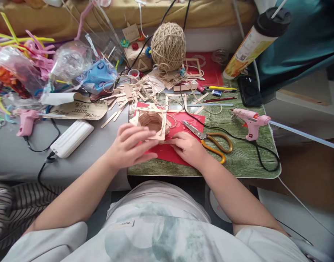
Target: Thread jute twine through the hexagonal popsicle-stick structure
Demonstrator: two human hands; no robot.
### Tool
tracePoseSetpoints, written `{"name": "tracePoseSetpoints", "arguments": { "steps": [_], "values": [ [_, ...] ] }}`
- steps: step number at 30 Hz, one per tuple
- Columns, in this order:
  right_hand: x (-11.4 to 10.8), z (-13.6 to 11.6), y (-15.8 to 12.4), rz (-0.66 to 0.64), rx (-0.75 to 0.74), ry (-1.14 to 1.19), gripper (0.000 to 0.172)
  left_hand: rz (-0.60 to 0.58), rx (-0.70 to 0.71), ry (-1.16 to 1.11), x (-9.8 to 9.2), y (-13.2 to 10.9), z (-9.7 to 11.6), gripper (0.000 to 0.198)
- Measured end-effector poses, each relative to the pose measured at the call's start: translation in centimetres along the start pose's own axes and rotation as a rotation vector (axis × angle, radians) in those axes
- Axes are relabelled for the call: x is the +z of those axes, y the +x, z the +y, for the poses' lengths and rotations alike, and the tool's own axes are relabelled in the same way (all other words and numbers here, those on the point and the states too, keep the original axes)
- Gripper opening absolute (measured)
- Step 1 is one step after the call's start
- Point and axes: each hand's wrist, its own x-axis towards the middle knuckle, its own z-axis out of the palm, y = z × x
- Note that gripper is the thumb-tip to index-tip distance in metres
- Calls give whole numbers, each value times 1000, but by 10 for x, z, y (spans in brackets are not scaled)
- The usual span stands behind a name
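A hollow stack of wooden craft sticks (161,127), twisted into a many-sided tube, stands on a red sheet (180,158) in front of me. My left hand (134,145) is at its near left side, fingers stretched out and slightly apart, fingertips over the front rim. At the lower right of the stack, my right hand (187,147) has its fingers pinched together close to the sticks. What lies between those fingertips is hidden. A strand of twine runs near the stack's right side. Scissors (207,137) with orange handles lie half open beside my right hand.
A pink glue gun (250,122) with a long glue stick rests at the right; another glue gun (27,122) lies left by a white power strip (72,138). Behind are loose craft sticks (125,95), a twine ball (169,45), a tall cup (254,43) and a phone (249,91).
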Motion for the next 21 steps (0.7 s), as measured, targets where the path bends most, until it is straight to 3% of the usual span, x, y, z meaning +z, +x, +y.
{"name": "tracePoseSetpoints", "arguments": {
  "steps": [2,3,8,14,21],
  "values": [
    [0,1,0,-4,2,15,29,42,83,-17,2,-14,17,41],
    [0,1,0,-8,7,25,29,2,68,-60,4,-20,26,36],
    [0,3,1,-11,19,44,27,-242,-229,6,20,-28,64,31],
    [0,4,3,-16,13,52,27,-292,-299,92,35,-33,64,55],
    [1,6,3,4,-5,66,27,-281,-291,94,39,-32,63,58]
  ]
}}
